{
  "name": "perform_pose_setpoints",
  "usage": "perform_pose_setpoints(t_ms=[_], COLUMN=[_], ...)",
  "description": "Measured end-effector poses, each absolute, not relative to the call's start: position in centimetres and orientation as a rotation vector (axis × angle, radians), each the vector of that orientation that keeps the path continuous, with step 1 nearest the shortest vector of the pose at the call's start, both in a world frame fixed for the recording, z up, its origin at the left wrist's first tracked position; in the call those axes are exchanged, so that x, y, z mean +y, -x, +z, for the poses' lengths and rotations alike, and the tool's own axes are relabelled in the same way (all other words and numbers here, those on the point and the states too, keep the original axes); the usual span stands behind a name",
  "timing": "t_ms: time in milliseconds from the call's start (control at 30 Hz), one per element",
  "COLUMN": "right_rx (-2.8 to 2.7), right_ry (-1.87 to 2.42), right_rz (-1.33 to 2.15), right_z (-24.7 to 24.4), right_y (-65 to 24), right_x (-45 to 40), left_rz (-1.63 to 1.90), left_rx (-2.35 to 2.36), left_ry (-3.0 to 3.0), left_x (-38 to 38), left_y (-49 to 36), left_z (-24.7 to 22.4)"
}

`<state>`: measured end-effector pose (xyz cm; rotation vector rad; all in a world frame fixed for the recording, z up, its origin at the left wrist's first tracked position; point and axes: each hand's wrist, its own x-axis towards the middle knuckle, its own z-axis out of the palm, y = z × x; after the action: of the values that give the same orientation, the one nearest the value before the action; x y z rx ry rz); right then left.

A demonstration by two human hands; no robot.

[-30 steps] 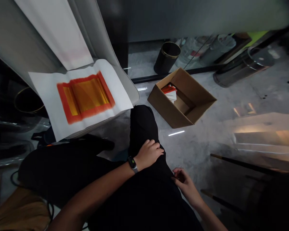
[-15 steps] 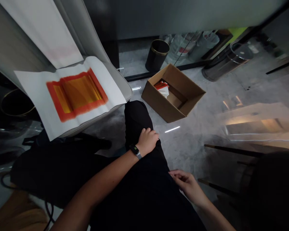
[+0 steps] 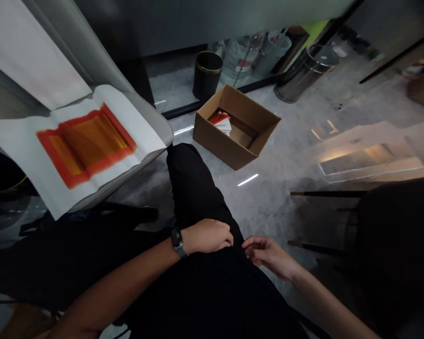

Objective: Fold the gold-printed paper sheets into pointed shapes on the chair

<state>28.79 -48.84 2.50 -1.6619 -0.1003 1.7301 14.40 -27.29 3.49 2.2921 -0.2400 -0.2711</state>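
Observation:
My left hand (image 3: 210, 235), with a dark smartwatch (image 3: 177, 238) on its wrist, rests over the black trousers (image 3: 194, 183) at the top of my thigh. Its fingers are curled inward, and whatever may be in them is hidden. Just to the right, my right hand (image 3: 268, 254) touches the edge of the dark clothing at my hip. The fingers there are bent towards the thumb, and I cannot make out what is between them. A small gap separates the two hands.
White paper with an orange-red and gold rectangle (image 3: 86, 146) lies on a grey chair seat (image 3: 162, 129) at left. An open cardboard box (image 3: 226, 148) holding red and white cards stands on the floor. Behind are a black bin (image 3: 207, 77) and a metal bin (image 3: 298, 77). Dark chair legs (image 3: 325, 193) are at right.
My left hand has slid back from near the knee to the upper thigh, closer to my right hand, its fingers more curled. The view has shifted, moving the surroundings leftward.

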Motion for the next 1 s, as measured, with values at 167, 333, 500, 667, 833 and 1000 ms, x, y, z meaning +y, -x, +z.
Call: perform_pose_setpoints(t_ms=[167,333,500,667,833,1000], right_rx=[-0.178,-0.382,-0.393,-0.442,-0.428,-0.329], right_ry=[1.641,1.593,1.618,1.573,1.595,1.556], right_rz=[1.757,1.625,1.621,1.706,1.674,1.659], right_z=[2.3,2.8,2.9,2.8,2.5,1.6], right_y=[-29.4,-28.7,-28.7,-30.0,-30.8,-30.2], right_x=[-49.4,-49.3,-49.2,-48.9,-48.7,-49.1], left_rz=[-0.334,-0.314,-0.253,-0.230,-0.192,-0.271], left_rx=[-0.360,-0.363,-0.268,-0.355,-0.319,-0.263], left_ry=[-2.295,-2.186,-2.099,-2.136,-2.101,-2.060], left_x=[-27.4,-27.4,-27.5,-28.4,-29.5,-30.2], left_y=[-14.6,-14.2,-14.2,-15.8,-16.7,-16.6], left_z=[4.7,4.8,4.7,4.6,4.1,3.9])
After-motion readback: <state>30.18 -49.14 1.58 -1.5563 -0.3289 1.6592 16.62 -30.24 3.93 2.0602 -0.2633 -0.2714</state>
